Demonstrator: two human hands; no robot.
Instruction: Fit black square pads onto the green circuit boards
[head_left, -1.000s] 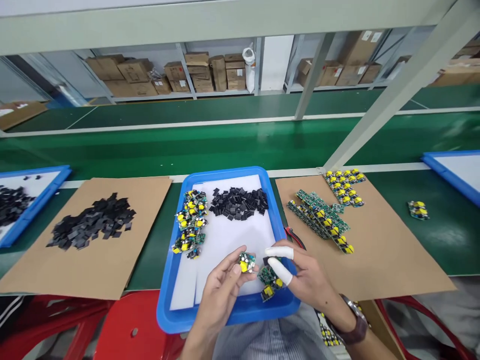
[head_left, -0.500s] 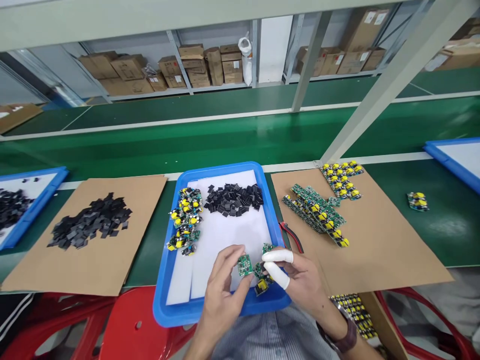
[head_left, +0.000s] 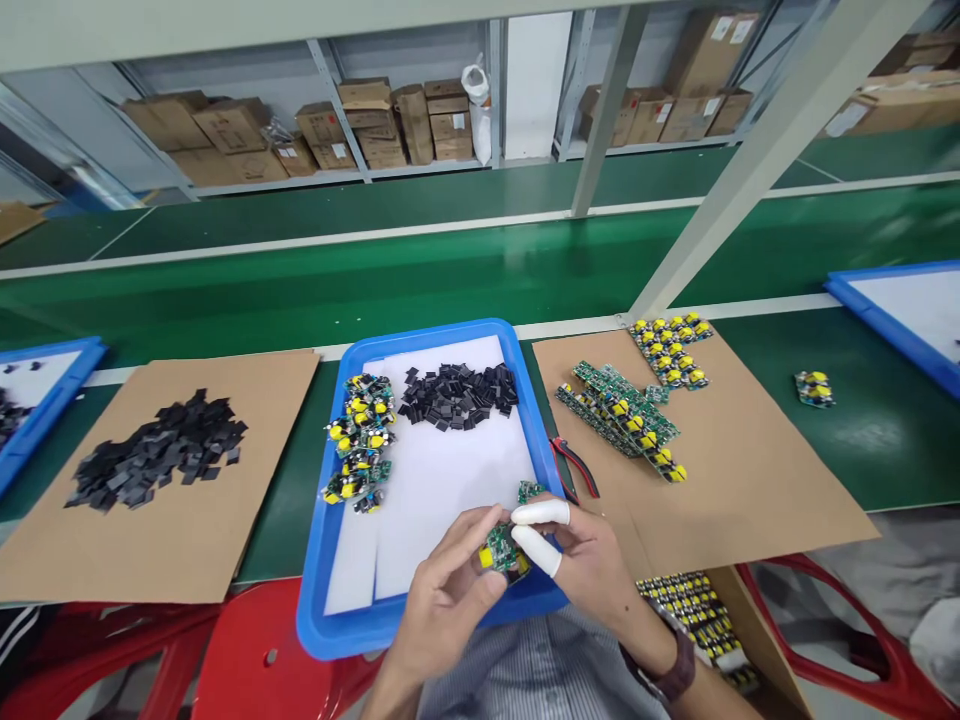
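Observation:
Low over the front of the blue tray [head_left: 313,600], my left hand [head_left: 450,590] grips a small green circuit board [head_left: 500,547] with a yellow part. My right hand [head_left: 574,545], white covers on thumb and index finger, pinches at the board's right edge; what lies between those fingertips is hidden. Another board [head_left: 529,491] shows just behind my right fingers, and one more is partly hidden below them. Inside the tray, black flat pieces [head_left: 457,396] are heaped at the back and a row of boards with yellow parts [head_left: 361,440] lies along the left side.
Red-handled pliers [head_left: 576,468] lie right of the tray. Cardboard [head_left: 750,470] on the right bears stacked board panels [head_left: 630,410]. Left, more cardboard [head_left: 202,540] holds a black heap [head_left: 161,450]. A slanted metal post [head_left: 757,170] rises behind. A box of boards [head_left: 701,620] stands below right.
The board in my left hand has turned, showing its yellow part, and now meets my right fingertips. The whole view has shifted slightly.

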